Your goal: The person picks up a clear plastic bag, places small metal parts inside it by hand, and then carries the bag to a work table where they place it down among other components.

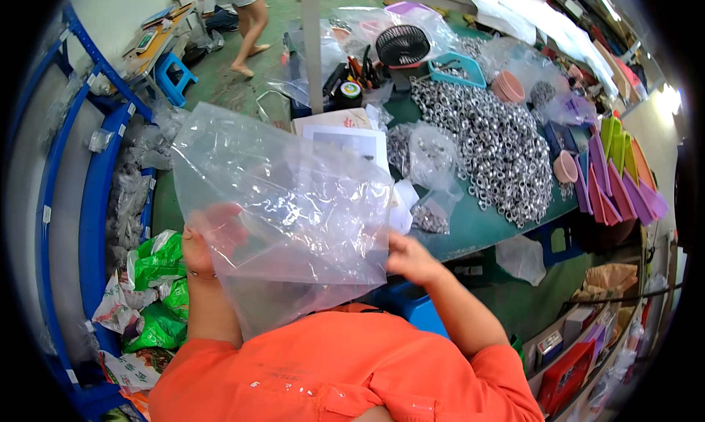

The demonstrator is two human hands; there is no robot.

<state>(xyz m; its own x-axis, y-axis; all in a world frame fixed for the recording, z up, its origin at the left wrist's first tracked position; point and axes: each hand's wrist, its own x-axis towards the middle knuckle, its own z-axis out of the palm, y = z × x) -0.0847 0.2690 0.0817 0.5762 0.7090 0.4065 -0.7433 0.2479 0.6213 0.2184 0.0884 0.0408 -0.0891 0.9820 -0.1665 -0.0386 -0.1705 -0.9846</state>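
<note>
A large clear plastic bag (316,209) is stretched out in front of my orange shirt, shiny and creased. My left hand (200,247) grips its left side; the fingers show blurred through the film. At the bag's right edge, my right hand (413,259) is closed, pinching the plastic. Through the film, the papers (349,135) on the bench look hazy. Right of the bag, a big heap of metal rings (492,143) covers part of the green table (470,235). Small plastic bags of metal parts (433,154) lie between the heap and the papers.
A black fan (402,46), a blue tray (457,69) and pink cups (507,87) stand at the back. Coloured plastic bins (617,176) are stacked at right. Blue shelving (110,157) and green-white sacks (158,290) are at left. Another person's legs (251,33) show behind a blue stool (175,78).
</note>
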